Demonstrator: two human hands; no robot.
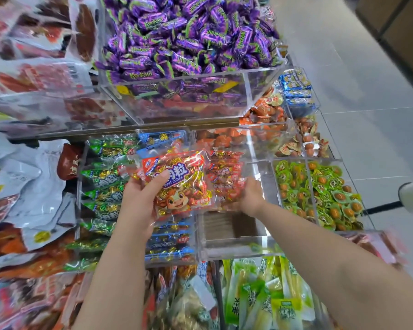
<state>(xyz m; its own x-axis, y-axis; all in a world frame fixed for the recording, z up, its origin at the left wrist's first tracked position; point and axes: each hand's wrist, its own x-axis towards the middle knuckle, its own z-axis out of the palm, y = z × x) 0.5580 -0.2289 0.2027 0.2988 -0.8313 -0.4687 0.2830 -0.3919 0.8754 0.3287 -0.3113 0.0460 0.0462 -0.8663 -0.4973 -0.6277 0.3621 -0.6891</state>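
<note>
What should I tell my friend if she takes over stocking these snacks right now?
Left hand: holds a red beef cubes bag above the bins, thumb on its front.
Right hand: reaches into the clear bin and holds the row of red packs at its back.
Done: the back of that bin has red packs in it.
Left: the bin's front half holds no packs yet; the held bag probably goes in next.
Green packs and blue packs sit in the bins to the left.

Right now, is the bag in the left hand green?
No, the left hand grips a red beef cubes bag; the green bags lie untouched beside it.
</note>
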